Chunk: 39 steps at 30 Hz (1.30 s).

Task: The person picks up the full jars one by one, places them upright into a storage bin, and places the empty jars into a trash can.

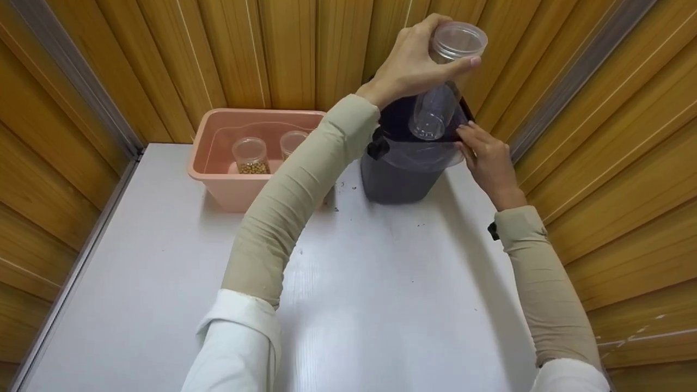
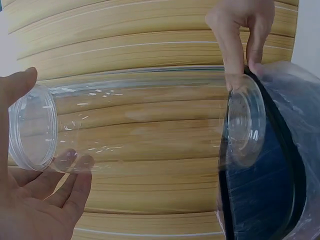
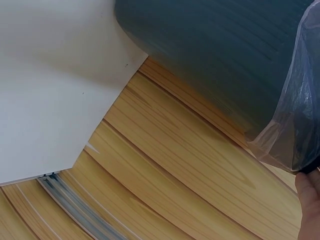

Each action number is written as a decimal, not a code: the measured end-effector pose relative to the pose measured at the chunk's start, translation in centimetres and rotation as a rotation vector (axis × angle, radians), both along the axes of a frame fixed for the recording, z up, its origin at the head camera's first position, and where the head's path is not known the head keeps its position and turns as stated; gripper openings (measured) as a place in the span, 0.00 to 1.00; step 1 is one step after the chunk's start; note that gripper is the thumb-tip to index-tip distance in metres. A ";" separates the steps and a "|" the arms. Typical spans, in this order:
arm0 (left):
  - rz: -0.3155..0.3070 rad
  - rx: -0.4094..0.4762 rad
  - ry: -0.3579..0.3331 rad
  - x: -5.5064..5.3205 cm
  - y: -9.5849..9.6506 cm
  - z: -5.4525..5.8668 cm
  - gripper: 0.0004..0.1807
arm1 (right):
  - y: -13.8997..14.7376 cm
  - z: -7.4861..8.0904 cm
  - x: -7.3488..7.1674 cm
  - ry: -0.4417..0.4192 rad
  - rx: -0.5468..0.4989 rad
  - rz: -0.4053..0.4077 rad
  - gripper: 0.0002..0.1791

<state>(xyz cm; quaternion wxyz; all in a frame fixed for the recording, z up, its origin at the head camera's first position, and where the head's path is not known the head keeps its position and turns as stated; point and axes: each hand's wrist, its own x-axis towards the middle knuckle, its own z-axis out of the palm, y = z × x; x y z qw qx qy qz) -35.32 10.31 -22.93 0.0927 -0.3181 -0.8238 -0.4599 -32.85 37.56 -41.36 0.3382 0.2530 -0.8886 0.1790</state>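
My left hand (image 1: 414, 68) grips a tall clear plastic jar (image 1: 435, 106) near its ribbed end, fingers and thumb around it. Nothing shows inside the jar (image 2: 140, 125); whether a lid covers the ribbed end, I cannot tell. Its smooth base points down at the mouth of a dark grey bin (image 1: 400, 179). A clear plastic bag (image 1: 430, 155) lines this bin and folds over the rim. On the bin's right side, my right hand (image 1: 490, 163) pinches the rim and the bag. Only fingertips (image 3: 305, 187) of that hand show in the right wrist view.
Left of the bin stands a pink basket (image 1: 234, 193). It holds a clear jar (image 1: 251, 152) with yellowish beans and another jar (image 1: 293, 142), partly behind my left arm. Dark crumbs (image 1: 336, 209) lie on the white table (image 1: 370, 283). Wooden-patterned walls (image 1: 288, 54) enclose the back and sides.
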 end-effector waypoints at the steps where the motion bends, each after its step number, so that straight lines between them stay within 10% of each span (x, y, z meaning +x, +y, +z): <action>1: 0.009 0.000 0.006 -0.5 0.2 -0.2 0.44 | 0.0 0.0 0.0 0.008 -0.002 -0.002 0.16; 14: 0.138 0.095 0.015 -6.3 0.7 -8.9 0.45 | -0.2 -0.6 -0.2 0.015 -0.030 0.026 0.15; 39: 0.172 -0.026 -0.092 -7.3 2.4 -12.5 0.49 | -0.6 0.0 0.0 0.015 -0.009 0.021 0.16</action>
